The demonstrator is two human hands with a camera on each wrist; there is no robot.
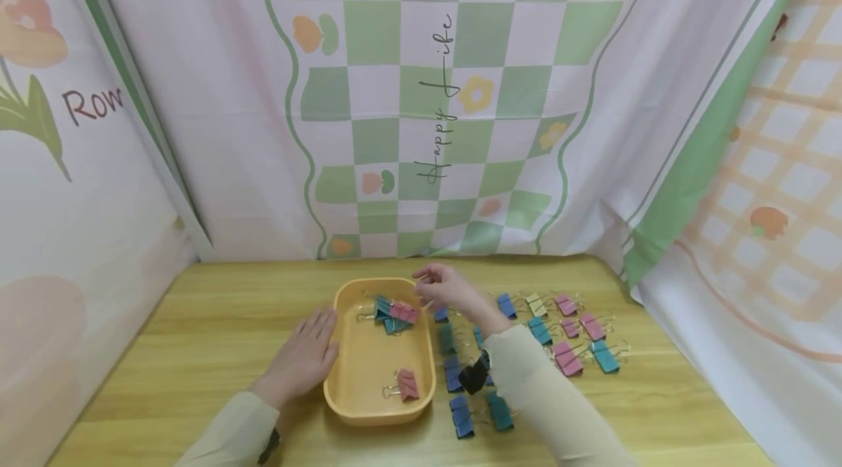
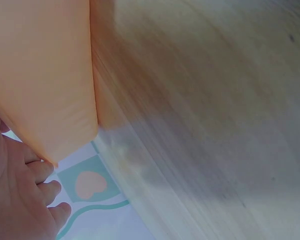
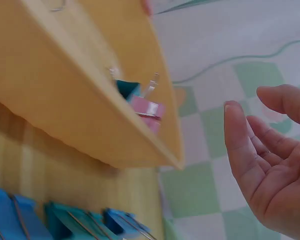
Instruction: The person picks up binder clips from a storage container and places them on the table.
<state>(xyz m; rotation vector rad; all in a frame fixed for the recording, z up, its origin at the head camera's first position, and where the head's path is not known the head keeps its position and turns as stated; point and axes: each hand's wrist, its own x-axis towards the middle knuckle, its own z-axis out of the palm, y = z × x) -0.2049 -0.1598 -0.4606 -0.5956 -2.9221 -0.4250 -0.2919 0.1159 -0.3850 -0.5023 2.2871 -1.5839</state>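
Note:
A yellow plastic tray (image 1: 371,357) sits on the table. My left hand (image 1: 305,354) lies along its left wall with the fingers stretched out. Over the tray's far right corner is my right hand (image 1: 454,290); in the right wrist view its thumb and fingertips stand apart with nothing between them. Inside the tray, a pink binder clip (image 1: 403,312) lies against teal binder clips (image 1: 381,308) near the far end. Another pink binder clip (image 1: 408,384) lies alone near the front right.
Right of the tray, binder clips stand in loose rows: blue ones (image 1: 463,417), teal ones (image 1: 604,356), pink ones (image 1: 567,357) and a pale yellow one (image 1: 536,304). My right forearm hides some of them. A printed curtain (image 1: 375,94) hangs behind the wooden table (image 1: 243,306).

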